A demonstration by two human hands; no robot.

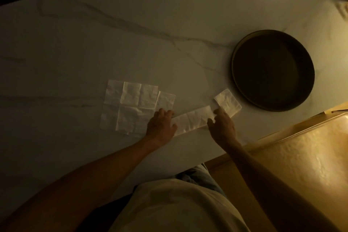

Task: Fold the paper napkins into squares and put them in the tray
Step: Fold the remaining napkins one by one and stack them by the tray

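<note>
**Hands folding a napkin strip beside an empty round tray**

Hands meet over a white paper napkin folded into a long strip point(192, 121), lying near the table's near edge. The left hand point(161, 123) rests on the strip's left end, fingers loosely curled and pressed down, likely pinning the paper so it cannot slide. The right hand point(222, 124) sits at the strip's right end, fingertips drawn together on the paper; whether it is pinching the edge or only pressing it cannot be told in the dim light. Held at both ends like this, the strip looks ready to be folded across into a square.

Just beyond the right hand lies a folded napkin point(228, 102), already a small square, touching or just overlapping the strip's end. It sits between the hands and the tray point(237, 81), probably parked there for an easy transfer. The tray is round, dark and shallow, standing toward the table's right edge, with nothing visible inside it.

To the left of the left hand, a pile of unfolded napkins point(131, 105) lies spread flat, sheets overlapping and creased, within easy reach for the next fold.

The table point(113, 34) is pale marble with grey veins. The room is dark, lit warmly from the far right corner. A tan glossy surface point(301, 156) lies past the table's right edge.
</note>
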